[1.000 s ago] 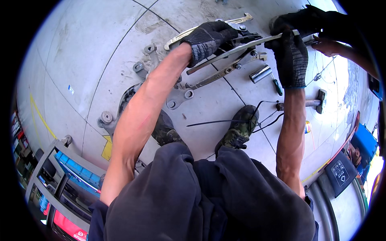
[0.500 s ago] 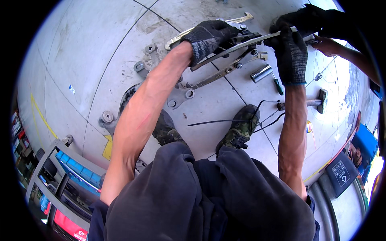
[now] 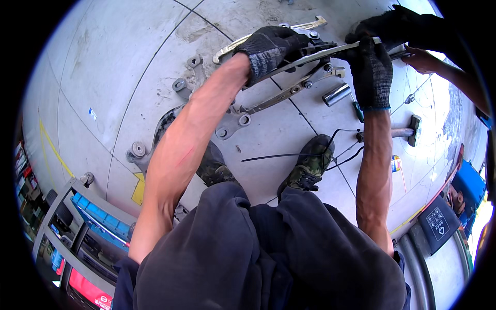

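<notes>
My left hand (image 3: 269, 47), in a black and grey knit glove, is closed over a long flat metal bar (image 3: 321, 55). The bar's lower left end is mostly covered by that hand. My right hand (image 3: 371, 70), gloved alike, grips the bar near its far right end. Below and behind the bar is a multi-armed metal puller; one hooked arm (image 3: 281, 96) points right, and another brassy one (image 3: 228, 50) shows beyond my left hand. Another person's dark-gloved hand (image 3: 380, 28) is just past my right hand. A bare hand (image 3: 422, 60) beside it holds a dark piece.
Grey cast metal parts (image 3: 138, 150) lie left of my boots. On the right are a metal cylinder (image 3: 337, 95), a green-handled tool (image 3: 357, 111), a hammer (image 3: 415, 130) and a can (image 3: 396, 163). Black straps (image 3: 274, 156) cross my right boot (image 3: 310, 165). A tool cart (image 3: 51, 227) stands lower left.
My right hand has shifted slightly left and down with the bar's right end. The bar's left end has gone further behind my left hand.
</notes>
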`<act>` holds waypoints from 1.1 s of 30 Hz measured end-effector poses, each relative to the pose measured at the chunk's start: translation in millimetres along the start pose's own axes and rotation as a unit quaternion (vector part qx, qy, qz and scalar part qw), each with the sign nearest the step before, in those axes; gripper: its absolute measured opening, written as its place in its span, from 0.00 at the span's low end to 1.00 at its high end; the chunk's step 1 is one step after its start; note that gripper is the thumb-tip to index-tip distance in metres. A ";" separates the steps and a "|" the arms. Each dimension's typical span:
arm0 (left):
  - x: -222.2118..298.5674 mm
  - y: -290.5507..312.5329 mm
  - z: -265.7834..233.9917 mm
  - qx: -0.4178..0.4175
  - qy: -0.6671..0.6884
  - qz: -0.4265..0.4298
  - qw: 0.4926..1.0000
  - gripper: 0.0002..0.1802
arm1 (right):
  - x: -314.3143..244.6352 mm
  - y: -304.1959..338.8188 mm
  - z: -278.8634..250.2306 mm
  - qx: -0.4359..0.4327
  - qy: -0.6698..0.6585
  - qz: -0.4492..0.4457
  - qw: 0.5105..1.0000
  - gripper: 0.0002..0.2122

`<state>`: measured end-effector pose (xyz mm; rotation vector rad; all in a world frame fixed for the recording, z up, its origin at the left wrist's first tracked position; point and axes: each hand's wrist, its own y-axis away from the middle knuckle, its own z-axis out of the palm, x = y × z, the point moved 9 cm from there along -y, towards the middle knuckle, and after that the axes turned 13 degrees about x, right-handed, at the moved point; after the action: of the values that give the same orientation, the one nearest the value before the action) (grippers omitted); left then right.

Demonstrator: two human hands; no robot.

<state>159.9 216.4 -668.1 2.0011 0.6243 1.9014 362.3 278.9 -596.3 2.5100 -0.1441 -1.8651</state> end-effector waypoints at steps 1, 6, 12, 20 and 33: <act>2.5 1.7 1.4 -0.002 0.006 0.002 1.000 0.23 | -1.8 0.2 0.4 0.003 0.011 -0.010 1.000 0.16; 14.5 19.5 3.5 -0.028 0.048 -0.043 0.998 0.25 | -5.4 -3.4 3.1 0.010 0.126 -0.044 0.991 0.17; 27.3 31.3 -6.8 -0.058 -0.051 0.083 0.994 0.26 | 11.9 1.0 3.9 0.034 -0.151 0.091 0.984 0.20; 32.6 30.6 -2.8 -0.045 -0.105 0.123 0.986 0.25 | 69.8 99.1 38.3 -0.043 -0.102 0.231 0.967 0.20; 23.5 30.5 -5.8 -0.047 -0.075 0.123 0.988 0.27 | 61.9 94.7 66.7 -0.069 -0.292 0.305 0.904 0.16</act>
<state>157.7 201.8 -632.0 2.2201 0.2538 1.8482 309.9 182.7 -668.6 1.4772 -0.6798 -2.1301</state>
